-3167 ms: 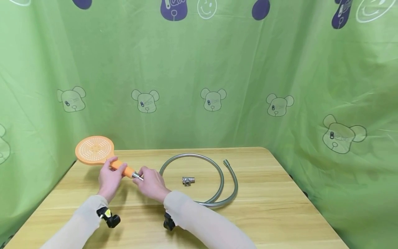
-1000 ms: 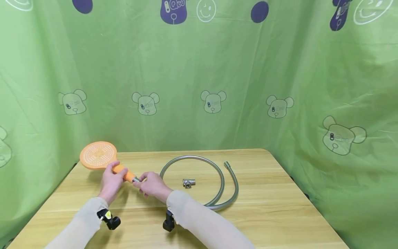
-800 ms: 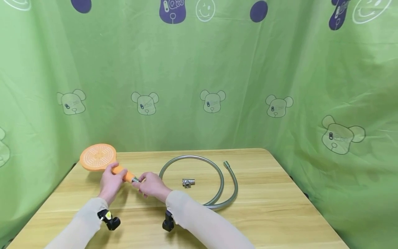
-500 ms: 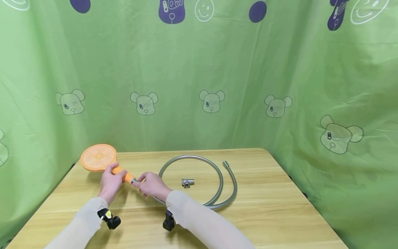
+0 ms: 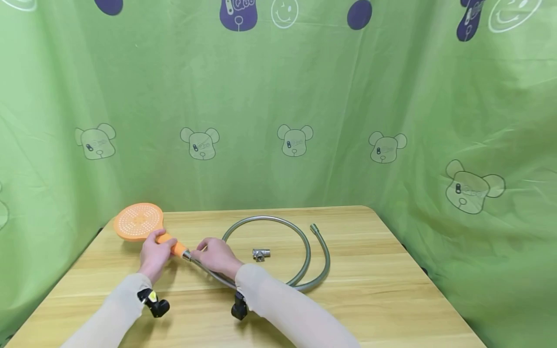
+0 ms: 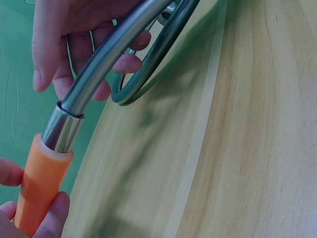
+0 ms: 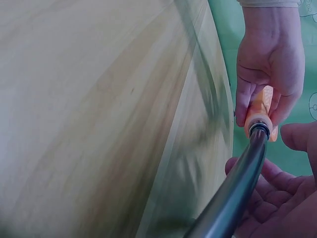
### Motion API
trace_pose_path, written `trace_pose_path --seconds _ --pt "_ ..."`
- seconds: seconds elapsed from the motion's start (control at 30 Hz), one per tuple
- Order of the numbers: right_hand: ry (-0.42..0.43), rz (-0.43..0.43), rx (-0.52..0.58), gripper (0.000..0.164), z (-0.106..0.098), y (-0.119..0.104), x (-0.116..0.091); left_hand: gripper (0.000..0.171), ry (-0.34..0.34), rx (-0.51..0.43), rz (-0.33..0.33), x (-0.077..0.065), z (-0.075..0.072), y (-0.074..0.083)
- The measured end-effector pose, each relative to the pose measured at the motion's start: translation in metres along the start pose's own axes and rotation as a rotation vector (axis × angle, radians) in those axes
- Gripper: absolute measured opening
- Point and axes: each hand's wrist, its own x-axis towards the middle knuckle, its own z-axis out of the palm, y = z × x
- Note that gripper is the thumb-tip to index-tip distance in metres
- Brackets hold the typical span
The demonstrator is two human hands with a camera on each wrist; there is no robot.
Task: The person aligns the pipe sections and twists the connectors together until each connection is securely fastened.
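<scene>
An orange shower head [image 5: 139, 221] with a pale dotted face is at the table's left, held above the wood. My left hand [image 5: 155, 253] grips its orange handle [image 6: 42, 176], thumb and fingers around it. The metal end of a grey shower hose [image 6: 109, 54] meets the handle; its shiny collar [image 6: 62, 130] sits at the handle's mouth. My right hand [image 5: 216, 256] is beside the hose just past the collar. In the right wrist view its thumb stands away from the hose and its loosely bent fingers [image 7: 277, 178] lie beneath; whether they touch it I cannot tell.
The hose loops over the wooden table [image 5: 370, 309], its free end [image 5: 315, 228] pointing to the back. Inside the loop lies a small metal tee fitting [image 5: 261, 254]. A green patterned curtain [image 5: 248, 188] surrounds the table's back and sides.
Earlier my right fingers pinched the hose end at the handle. Now they have let go and drawn slightly right, leaving the collar in view. The left hand keeps its grip on the shower head.
</scene>
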Motion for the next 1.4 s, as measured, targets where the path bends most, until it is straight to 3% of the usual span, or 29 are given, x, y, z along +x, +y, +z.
trace_pose_path --seconds 0.33,0.57,1.4 --pt "-0.005 -0.005 -0.051 0.029 -0.01 0.006 0.002 0.061 0.009 0.087 0.001 0.003 0.003 -0.005" --pt "-0.005 0.011 -0.028 0.03 -0.013 0.013 0.003 0.06 0.023 0.15 -0.006 0.005 0.004 -0.011" --pt "0.013 -0.028 -0.106 0.025 -0.03 0.028 0.001 0.056 0.025 0.23 -0.007 0.01 0.005 -0.022"
